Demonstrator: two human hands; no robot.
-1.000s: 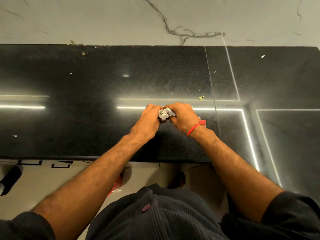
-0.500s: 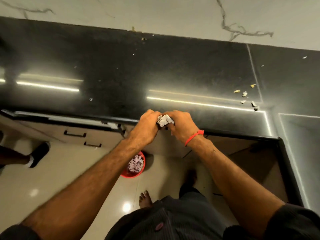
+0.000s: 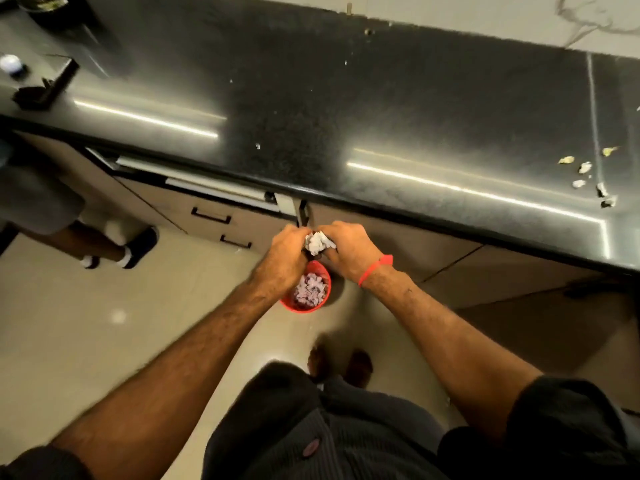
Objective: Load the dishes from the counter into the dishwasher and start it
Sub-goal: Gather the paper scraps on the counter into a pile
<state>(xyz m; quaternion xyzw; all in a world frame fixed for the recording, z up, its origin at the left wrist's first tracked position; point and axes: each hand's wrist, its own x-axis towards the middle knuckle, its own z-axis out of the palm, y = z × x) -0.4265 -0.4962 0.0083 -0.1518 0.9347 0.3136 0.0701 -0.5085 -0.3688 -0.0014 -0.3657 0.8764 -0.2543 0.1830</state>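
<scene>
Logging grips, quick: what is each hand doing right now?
Left hand: fingers curled on the crumpled white wad.
Right hand: also gripping that same wad, above the red bin.

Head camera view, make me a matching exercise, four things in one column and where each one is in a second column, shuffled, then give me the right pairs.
Column one:
1. crumpled wad
2. red bin
3. scraps
4. red band

Column two:
A. on the floor below the hands
B. on the black counter, at the right
C. round the right wrist
D. held between the left hand and right hand

Pairs: 1-D, 2-A, 3-B, 4-C
</scene>
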